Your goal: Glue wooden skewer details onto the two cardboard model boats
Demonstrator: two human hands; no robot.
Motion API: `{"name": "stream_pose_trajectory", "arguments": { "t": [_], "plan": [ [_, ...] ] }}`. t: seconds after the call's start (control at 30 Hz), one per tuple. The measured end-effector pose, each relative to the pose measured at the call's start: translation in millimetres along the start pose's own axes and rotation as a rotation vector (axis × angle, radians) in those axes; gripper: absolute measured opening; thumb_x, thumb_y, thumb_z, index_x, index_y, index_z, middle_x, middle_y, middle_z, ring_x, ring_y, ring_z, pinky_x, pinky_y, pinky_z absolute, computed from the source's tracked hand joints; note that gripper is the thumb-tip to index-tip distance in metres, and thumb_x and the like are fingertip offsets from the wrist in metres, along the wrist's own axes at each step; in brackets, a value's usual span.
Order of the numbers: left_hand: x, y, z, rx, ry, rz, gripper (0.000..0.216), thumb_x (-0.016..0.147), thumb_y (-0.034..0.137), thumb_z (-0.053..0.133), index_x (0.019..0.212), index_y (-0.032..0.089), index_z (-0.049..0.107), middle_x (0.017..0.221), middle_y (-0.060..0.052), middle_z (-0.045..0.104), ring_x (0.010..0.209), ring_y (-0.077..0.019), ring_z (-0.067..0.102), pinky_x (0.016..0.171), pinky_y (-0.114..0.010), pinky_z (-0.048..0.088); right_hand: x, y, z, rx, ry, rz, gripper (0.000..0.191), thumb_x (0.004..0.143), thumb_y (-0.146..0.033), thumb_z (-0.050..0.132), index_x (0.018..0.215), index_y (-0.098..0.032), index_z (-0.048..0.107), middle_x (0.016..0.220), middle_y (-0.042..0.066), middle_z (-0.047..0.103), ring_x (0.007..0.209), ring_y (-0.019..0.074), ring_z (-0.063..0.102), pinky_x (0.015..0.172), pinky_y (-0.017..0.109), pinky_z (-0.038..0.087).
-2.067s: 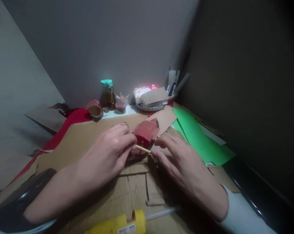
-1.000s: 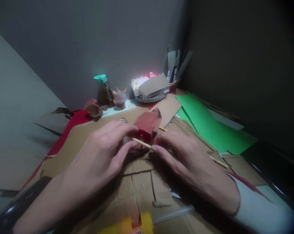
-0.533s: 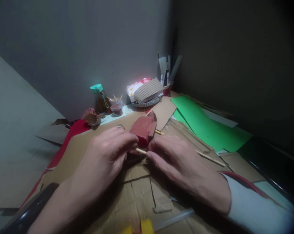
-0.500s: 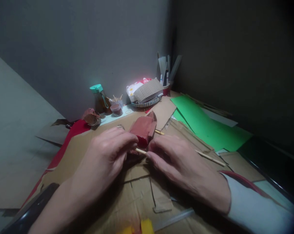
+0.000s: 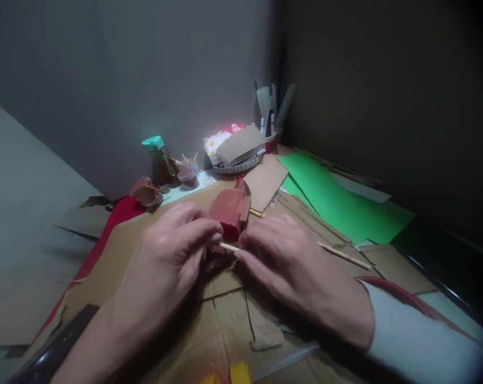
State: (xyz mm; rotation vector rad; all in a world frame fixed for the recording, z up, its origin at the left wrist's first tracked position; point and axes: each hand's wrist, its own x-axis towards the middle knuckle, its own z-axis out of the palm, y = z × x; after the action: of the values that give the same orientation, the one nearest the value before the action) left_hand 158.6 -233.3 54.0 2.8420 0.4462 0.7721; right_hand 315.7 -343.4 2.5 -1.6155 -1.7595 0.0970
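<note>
Flat brown cardboard [image 5: 117,261], creased near front; smooth green sheet [image 5: 345,208] right. Boxy reddish model [image 5: 228,205], matte top, glossy front, just beyond fingers [image 5: 201,231]. Slim pale wooden stick [image 5: 229,247] spanning left hand [image 5: 173,245] to right hand [image 5: 287,256], pinched by both.

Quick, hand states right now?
Left hand: closed, thumb and fingers pinching the pale stick.
Right hand: closed, pinching the same pale stick.

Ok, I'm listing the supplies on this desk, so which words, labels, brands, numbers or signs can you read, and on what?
No words, brands or numbers are legible.
Red-and-white soft packet: printed marks, too blurred to read.
Small pale cup of thin sticks: faint marks, too small to read.
White paper sheet: a small oval outline.
</note>
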Motion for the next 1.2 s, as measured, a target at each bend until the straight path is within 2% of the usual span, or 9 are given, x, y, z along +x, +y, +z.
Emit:
{"name": "stream_pose_trajectory", "arguments": {
  "t": [0.4, 1.07, 1.2],
  "plan": [
    [0.7, 2.1, -1.5, 0.023, -0.017, 0.038, 0.015, 0.09, 0.01, 0.057, 0.085, 0.017, 0.069, 0.088, -0.005, 0.066, 0.079, -0.0167, 0.057, 0.066, -0.03, 0.046, 2.9, -4.7, 0.8, -0.032, 0.023, -0.033, 0.02, 0.099, -0.025, 0.048, 0.084, -0.017, 0.059, 0.085, 0.004, 0.06, 0.083, 0.0191, 0.051, 0.086, 0.038, 0.036],
    [2.3, -1.3, -3.2, 0.048, -0.024, 0.06, 0.018, 0.09, 0.009, 0.056, 0.082, 0.018, 0.07, 0.09, -0.003, 0.067, 0.079, -0.0163, 0.057, 0.068, -0.029, 0.045, 4.1, 0.1, -7.2, -0.046, -0.015, -0.024, 0.018, 0.097, -0.021, 0.051, 0.084, -0.018, 0.062, 0.081, 0.003, 0.06, 0.079, 0.0195, 0.052, 0.079, 0.037, 0.036],
    [2.1, -0.7, -5.4, -0.026, -0.068, 0.01, 0.018, 0.094, 0.014, 0.053, 0.091, 0.018, 0.071, 0.092, -0.003, 0.064, 0.081, -0.0156, 0.058, 0.07, -0.029, 0.045, 3.3, 1.8, -7.7, -0.06, -0.005, -0.025, 0.017, 0.097, -0.021, 0.052, 0.084, -0.018, 0.062, 0.081, 0.003, 0.061, 0.08, 0.019, 0.052, 0.078, 0.035, 0.035]
  ]
}}
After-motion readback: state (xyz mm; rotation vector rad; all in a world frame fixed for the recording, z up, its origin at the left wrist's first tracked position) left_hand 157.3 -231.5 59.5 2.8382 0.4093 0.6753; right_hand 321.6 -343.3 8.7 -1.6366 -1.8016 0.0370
